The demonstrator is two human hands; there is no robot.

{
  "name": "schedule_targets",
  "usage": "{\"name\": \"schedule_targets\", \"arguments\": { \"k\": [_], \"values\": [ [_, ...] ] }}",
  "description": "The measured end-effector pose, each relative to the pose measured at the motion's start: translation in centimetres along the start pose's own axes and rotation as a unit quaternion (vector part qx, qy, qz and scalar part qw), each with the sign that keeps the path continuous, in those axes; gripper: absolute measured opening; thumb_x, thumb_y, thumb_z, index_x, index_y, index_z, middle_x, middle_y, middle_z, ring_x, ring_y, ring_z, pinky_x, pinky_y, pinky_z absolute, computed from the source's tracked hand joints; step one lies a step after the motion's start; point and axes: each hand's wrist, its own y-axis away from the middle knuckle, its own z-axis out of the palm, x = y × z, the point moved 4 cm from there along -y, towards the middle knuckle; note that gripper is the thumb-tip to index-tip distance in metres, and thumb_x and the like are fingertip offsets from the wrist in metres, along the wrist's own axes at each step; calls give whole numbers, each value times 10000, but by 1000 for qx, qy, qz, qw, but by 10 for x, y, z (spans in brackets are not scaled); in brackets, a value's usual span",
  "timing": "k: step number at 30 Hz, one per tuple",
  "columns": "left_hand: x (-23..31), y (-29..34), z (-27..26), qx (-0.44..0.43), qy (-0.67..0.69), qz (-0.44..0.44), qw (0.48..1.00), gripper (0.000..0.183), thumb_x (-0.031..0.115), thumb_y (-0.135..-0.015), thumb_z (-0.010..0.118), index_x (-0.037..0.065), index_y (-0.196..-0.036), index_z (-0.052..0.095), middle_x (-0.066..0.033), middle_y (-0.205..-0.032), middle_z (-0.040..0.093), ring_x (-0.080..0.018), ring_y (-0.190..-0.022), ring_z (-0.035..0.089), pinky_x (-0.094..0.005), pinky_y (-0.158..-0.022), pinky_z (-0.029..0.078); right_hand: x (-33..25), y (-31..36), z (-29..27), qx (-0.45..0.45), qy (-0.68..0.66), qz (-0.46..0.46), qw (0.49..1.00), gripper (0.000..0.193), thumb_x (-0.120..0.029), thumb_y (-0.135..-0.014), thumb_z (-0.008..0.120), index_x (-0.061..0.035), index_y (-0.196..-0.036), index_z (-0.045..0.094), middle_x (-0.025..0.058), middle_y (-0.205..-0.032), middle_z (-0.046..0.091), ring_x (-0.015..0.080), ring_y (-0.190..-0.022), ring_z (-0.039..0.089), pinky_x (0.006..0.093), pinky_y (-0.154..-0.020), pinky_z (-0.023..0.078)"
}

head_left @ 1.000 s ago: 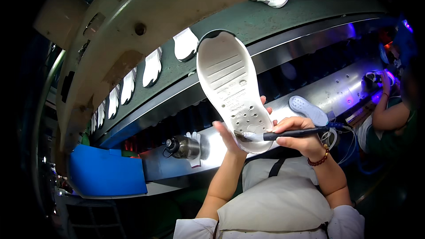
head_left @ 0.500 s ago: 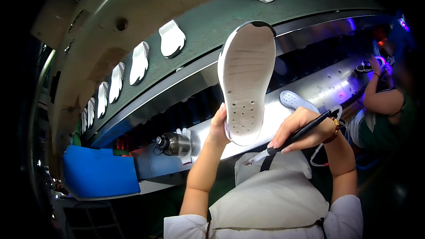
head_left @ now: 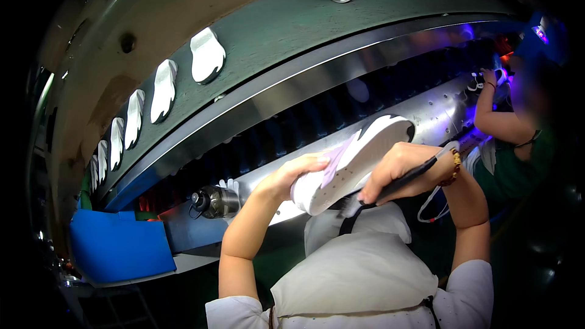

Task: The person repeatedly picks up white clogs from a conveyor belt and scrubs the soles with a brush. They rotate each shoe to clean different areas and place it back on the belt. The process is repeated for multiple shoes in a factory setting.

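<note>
Partially, the white sole point(head_left: 384, 137) is obscured: the right hand point(head_left: 402, 170) overlaps its lower edge, and some fingers of the left hand point(head_left: 295, 173) are hidden behind it. The left hand is clamped on the near end; the right hand is closed around the black-handled brush point(head_left: 407, 179). Bristle contact with the sole cannot be determined. Compared with the preceding frame, the sole is tipped from upright toward the right, exposing a lilac side panel. The sole is held above the metal table point(head_left: 436, 105), whose front edge passes behind the left forearm. A bottle point(head_left: 218, 201) stands left of that forearm. Beyond the rail point(head_left: 277, 85), bare conveyor belt point(head_left: 262, 42) separates two groups of white pieces.
</note>
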Motion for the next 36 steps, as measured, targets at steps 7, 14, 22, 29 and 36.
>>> {"name": "schedule_targets", "arguments": {
  "k": [7, 14, 22, 29, 36],
  "values": [
    [0, -2, -9, -8, 41, -31, 999, 404, 260, -765, 492, -37, -1038, 518, -158, -922, 596, -192, -736, 601, -287, -665, 484, 16, 13, 3, 125, -23, -65, 990, 166, -24, -696, 636, 4, -856, 603, 126, -874, 625, 216, -852, 601, 287, -762, 466],
    [-10, -4, -42, 3, 197, 20, 980, 356, 262, -762, 470, -43, -915, 575, -151, -816, 622, -205, -643, 612, -292, -594, 499, 23, 34, 3, 271, 26, -53, 961, 160, -1, -697, 637, -15, -855, 615, 112, -910, 624, 202, -858, 604, 286, -779, 464],
    [-20, -3, -65, -27, 229, 68, 971, 325, 223, -762, 453, -46, -901, 573, -152, -842, 622, -211, -637, 607, -287, -615, 492, 31, 40, 5, 332, -2, -35, 943, 185, 23, -648, 670, -28, -820, 625, 120, -849, 634, 195, -823, 616, 263, -743, 473],
    [-20, -6, -69, -132, 300, 229, 917, 709, 601, -789, 310, 50, -1226, 398, -176, -1183, 460, -305, -1049, 485, -462, -884, 386, -8, 34, 16, 298, -33, -109, 948, 176, -31, -634, 679, -30, -805, 636, 102, -813, 644, 163, -675, 617, 231, -621, 471],
    [-29, -33, -5, -67, 315, 237, 917, 790, 682, -766, 97, 124, -1302, 261, -220, -1246, 359, -386, -1095, 412, -504, -916, 329, 39, 6, 14, 407, -58, 32, 911, 169, -42, -668, 653, 12, -827, 638, 56, -684, 623, 47, -577, 543, 174, -493, 409]
  ]
}}
